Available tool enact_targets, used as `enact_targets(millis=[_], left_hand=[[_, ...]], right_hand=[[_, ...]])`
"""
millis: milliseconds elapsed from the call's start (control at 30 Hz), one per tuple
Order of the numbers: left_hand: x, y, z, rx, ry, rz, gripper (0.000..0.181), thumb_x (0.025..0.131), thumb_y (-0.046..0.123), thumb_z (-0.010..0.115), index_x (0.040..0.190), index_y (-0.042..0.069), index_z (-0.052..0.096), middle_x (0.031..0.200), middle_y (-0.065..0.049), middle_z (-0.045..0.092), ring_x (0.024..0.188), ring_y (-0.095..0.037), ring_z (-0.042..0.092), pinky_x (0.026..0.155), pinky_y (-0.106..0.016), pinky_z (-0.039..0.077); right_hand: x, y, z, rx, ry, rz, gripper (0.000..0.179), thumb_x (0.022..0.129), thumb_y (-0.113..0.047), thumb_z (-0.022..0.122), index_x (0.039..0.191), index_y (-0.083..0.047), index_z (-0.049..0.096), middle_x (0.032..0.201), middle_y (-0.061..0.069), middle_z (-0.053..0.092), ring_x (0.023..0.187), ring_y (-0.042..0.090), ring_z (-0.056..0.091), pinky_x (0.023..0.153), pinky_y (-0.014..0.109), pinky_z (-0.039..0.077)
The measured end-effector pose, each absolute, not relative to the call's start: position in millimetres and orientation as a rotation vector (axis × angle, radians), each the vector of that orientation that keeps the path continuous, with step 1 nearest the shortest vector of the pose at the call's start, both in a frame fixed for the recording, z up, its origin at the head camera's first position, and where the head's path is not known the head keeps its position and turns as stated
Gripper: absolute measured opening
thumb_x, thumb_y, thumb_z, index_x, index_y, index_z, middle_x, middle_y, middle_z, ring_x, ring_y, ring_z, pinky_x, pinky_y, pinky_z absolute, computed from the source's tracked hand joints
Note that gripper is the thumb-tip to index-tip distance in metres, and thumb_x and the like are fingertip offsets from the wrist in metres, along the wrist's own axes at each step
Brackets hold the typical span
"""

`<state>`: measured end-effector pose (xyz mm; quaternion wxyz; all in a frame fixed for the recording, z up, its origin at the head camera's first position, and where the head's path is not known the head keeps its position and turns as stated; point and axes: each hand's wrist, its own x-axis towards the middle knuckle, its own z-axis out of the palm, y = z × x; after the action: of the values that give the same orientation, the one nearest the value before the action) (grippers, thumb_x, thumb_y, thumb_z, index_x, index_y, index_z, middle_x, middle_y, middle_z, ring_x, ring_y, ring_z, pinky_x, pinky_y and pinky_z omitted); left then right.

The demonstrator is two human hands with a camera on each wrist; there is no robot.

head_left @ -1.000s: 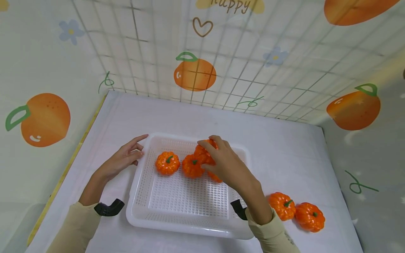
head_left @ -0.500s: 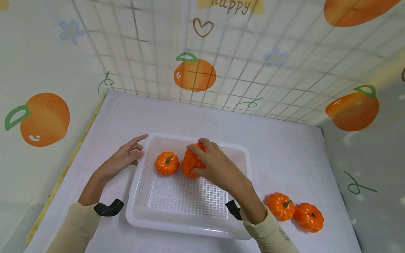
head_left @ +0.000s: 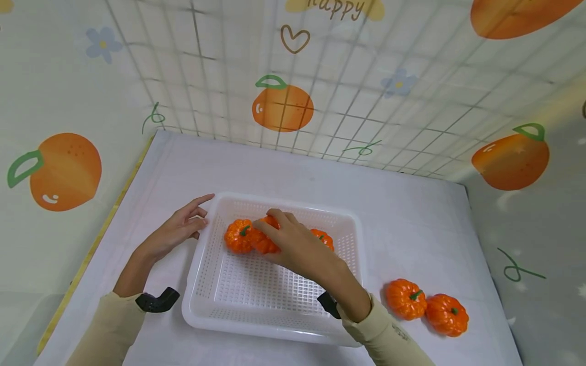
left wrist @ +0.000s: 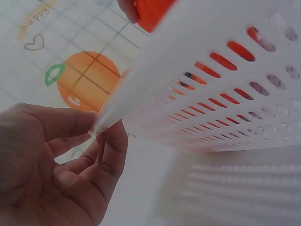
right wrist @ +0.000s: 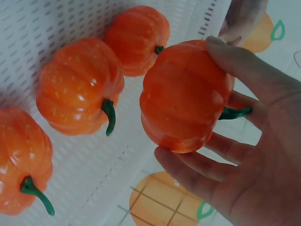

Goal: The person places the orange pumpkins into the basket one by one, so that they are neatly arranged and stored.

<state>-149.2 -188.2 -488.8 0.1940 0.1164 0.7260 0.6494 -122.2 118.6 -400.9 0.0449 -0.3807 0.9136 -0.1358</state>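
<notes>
My right hand (head_left: 297, 246) holds an orange toy pumpkin (right wrist: 186, 96) over the white plastic basket (head_left: 270, 333). In the right wrist view, thumb and fingers curl round its sides and its green stem points toward the palm. Three more pumpkins lie in the basket below: a left one (head_left: 237, 236), a right one (head_left: 323, 238) and a middle one (right wrist: 80, 87), which the hand hides in the head view. At the basket's left side, my left hand (head_left: 180, 223) pinches the rim (left wrist: 110, 115), as the left wrist view shows.
Two more pumpkins, one (head_left: 405, 299) nearer the basket and one (head_left: 447, 315) beside it, lie on the white tabletop (head_left: 412, 223) to the right. Behind stands a wall panel (head_left: 220, 81) printed with oranges and grid lines.
My right hand has carried the held pumpkin leftward across the basket, toward the left pumpkin. The right pumpkin in the basket has come into fuller view. My left hand has stayed at the rim.
</notes>
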Motion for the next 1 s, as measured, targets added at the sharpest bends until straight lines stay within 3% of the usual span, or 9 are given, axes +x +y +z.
enact_targets(millis=[100, 467, 700, 1000], left_hand=[[-149, -188, -489, 0.327, 2.038, 1.823, 0.060, 0.102, 0.010, 0.051, 0.157, 0.015, 0.028, 0.117, -0.023, 0.050, 0.100, -0.031, 0.058, 0.080, -0.032, 0.055], [-150, -188, -491, 0.326, 2.036, 1.827, 0.059, 0.103, 0.010, 0.052, 0.157, 0.016, 0.029, 0.117, -0.022, 0.049, 0.100, -0.030, 0.058, 0.079, -0.030, 0.055], [-150, -189, -491, 0.332, 2.039, 1.827, 0.060, 0.102, 0.010, 0.052, 0.157, 0.016, 0.029, 0.116, -0.022, 0.050, 0.099, -0.030, 0.058, 0.079, -0.031, 0.055], [-150, -189, -492, 0.337, 2.043, 1.823, 0.060, 0.102, 0.010, 0.052, 0.157, 0.016, 0.028, 0.116, -0.022, 0.050, 0.100, -0.030, 0.058, 0.079, -0.031, 0.055]], right_hand=[[-122, 116, -404, -1.206, 2.779, -0.383, 0.059, 0.082, -0.025, 0.084, 0.133, -0.022, 0.057, 0.127, 0.009, 0.048, 0.104, 0.025, 0.053, 0.076, 0.032, 0.054], [-121, 108, -414, -1.283, 2.736, -0.339, 0.061, 0.083, -0.028, 0.082, 0.137, -0.023, 0.054, 0.131, 0.010, 0.049, 0.111, 0.028, 0.054, 0.087, 0.037, 0.054], [-122, 107, -420, -1.348, 2.705, -0.352, 0.057, 0.083, -0.027, 0.083, 0.133, -0.022, 0.054, 0.124, 0.006, 0.049, 0.107, 0.024, 0.052, 0.085, 0.033, 0.052], [-123, 104, -430, -1.355, 2.658, -0.334, 0.060, 0.082, -0.028, 0.083, 0.135, -0.021, 0.055, 0.127, 0.006, 0.048, 0.108, 0.023, 0.051, 0.086, 0.032, 0.053]])
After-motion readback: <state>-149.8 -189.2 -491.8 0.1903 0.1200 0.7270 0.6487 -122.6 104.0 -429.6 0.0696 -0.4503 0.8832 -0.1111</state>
